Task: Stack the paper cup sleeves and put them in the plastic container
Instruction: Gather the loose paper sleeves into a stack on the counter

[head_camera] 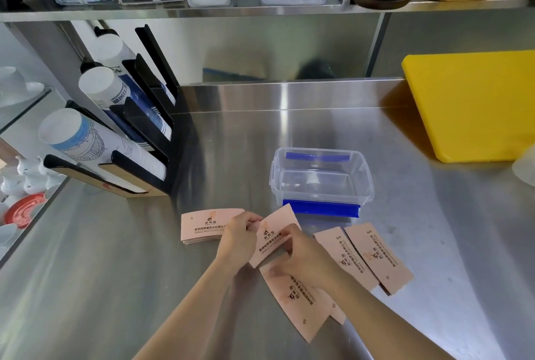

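Note:
Both hands hold one pink paper cup sleeve (275,232) just above the steel counter. My left hand (238,239) pinches its left edge and my right hand (301,258) grips its lower right side. A small stack of sleeves (201,227) lies flat to the left, partly under my left hand. More sleeves lie loose below my right hand (298,310) and to the right (373,255). The clear plastic container (321,180) with blue clips stands open and empty just behind the hands.
A black cup dispenser rack (139,139) with stacked paper cups stands at the left. A yellow cutting board (474,104) leans at the back right. A steel shelf (260,9) overhead carries containers and wooden trays. White crockery sits at the far left.

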Action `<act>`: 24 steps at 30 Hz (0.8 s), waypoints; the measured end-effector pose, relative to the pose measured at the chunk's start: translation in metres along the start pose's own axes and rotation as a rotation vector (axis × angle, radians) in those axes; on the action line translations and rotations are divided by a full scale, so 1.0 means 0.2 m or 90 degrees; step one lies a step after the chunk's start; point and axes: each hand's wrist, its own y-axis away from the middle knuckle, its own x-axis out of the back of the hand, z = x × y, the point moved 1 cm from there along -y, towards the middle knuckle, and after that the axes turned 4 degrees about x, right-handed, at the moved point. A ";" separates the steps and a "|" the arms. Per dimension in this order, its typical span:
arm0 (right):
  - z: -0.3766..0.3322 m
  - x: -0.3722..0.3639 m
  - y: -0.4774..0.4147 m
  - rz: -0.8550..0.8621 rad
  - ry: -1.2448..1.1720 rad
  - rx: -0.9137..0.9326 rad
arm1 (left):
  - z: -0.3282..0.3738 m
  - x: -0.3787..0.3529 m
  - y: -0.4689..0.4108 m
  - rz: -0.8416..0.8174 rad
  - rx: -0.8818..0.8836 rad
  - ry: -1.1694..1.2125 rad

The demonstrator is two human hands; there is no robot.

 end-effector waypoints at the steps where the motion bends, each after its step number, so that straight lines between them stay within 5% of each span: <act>1: -0.01 -0.01 0.00 0.008 0.094 0.007 | -0.01 0.00 0.00 0.004 0.002 0.005; 4: -0.03 -0.03 -0.02 -0.048 0.241 0.015 | -0.01 0.01 -0.01 0.011 0.002 0.001; 9: 0.00 0.01 -0.05 -0.140 0.102 0.003 | -0.03 0.01 -0.01 0.005 0.010 0.019; 14: 0.05 0.19 -0.07 0.071 -0.260 -0.010 | -0.02 0.04 0.00 0.030 0.011 0.017; 17: 0.09 0.22 -0.08 0.152 -0.329 -0.054 | -0.01 0.04 0.01 0.041 -0.016 0.002; 21: 0.10 0.16 -0.10 0.162 -0.303 -0.072 | 0.00 0.03 0.02 0.004 -0.019 0.027; 24: 0.10 0.14 -0.09 0.157 -0.025 -0.047 | 0.00 0.02 0.02 -0.016 -0.031 -0.020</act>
